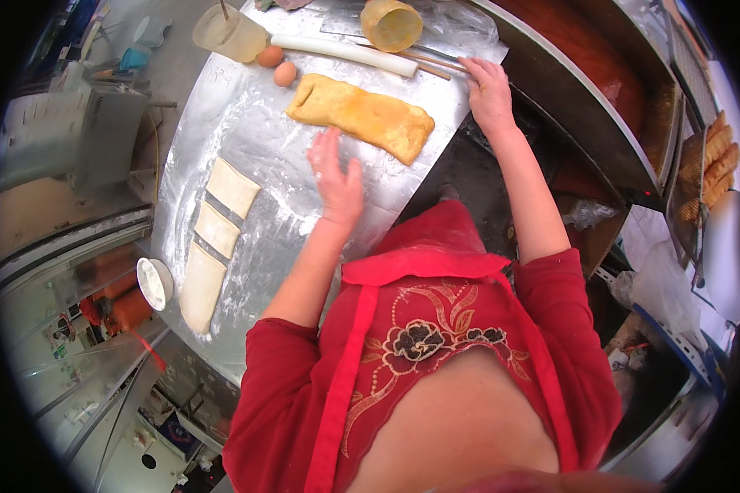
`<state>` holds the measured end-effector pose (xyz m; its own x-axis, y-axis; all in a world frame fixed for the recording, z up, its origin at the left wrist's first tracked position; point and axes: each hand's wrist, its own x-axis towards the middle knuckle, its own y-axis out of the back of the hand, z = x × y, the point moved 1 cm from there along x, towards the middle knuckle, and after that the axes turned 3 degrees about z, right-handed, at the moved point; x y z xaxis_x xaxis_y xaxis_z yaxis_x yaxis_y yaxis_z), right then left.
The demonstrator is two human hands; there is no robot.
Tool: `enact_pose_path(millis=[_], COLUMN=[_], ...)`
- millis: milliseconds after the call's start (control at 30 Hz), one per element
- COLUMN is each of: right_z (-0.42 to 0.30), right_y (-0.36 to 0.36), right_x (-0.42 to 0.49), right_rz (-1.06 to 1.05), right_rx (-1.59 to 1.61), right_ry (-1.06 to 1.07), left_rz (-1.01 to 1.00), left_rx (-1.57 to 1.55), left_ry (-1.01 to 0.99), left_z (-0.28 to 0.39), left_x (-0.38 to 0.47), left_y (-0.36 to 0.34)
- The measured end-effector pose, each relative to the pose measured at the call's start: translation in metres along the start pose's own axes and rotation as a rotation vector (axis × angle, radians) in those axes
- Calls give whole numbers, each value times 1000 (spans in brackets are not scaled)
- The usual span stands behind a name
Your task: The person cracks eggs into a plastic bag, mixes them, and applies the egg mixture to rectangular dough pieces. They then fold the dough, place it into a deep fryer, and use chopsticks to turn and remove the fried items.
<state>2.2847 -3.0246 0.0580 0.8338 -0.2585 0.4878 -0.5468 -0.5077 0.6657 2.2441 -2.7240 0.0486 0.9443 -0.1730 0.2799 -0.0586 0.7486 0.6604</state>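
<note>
A long slab of yellow dough (364, 114) lies on the floured metal worktop (271, 246). Just below its near edge is my left hand (336, 179), fingers spread, holding nothing. My right hand (487, 89) reaches to the worktop's right edge, its fingertips at the ends of thin wooden sticks (435, 61) and a dark thin tool; whether it grips one is unclear. A white rolling pin (345, 54) lies behind the yellow dough. Three pieces of pale dough, upper (232, 187), middle (217, 229) and lower (202, 288), lie in a row at the left.
Two brown eggs (277, 65) sit beside a translucent plastic tub (229, 34). A yellow-stained jar (392, 26) lies near clear plastic film (456, 24) at the back. A white bowl with flour (155, 284) stands at the left edge. A large metal-rimmed unit (586, 105) curves along the right.
</note>
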Motion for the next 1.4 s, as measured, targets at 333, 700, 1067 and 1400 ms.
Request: enact_pose_path(millis=[333, 700, 1067, 1400], right_z=[-67, -7, 71, 202], right_y=[-24, 11, 161, 301], right_x=[-35, -60, -45, 52], right_rz=[-415, -244, -283, -13], right_rx=[-15, 775, 706, 559], right_ry=[-295, -1010, -918, -633], left_rz=[66, -350, -412, -292], left_rx=[-370, 3, -19, -359], left_ry=[586, 435, 379, -255], left_z=[-94, -64, 77, 249], left_x=[119, 97, 24, 228], left_y=[16, -2, -82, -224])
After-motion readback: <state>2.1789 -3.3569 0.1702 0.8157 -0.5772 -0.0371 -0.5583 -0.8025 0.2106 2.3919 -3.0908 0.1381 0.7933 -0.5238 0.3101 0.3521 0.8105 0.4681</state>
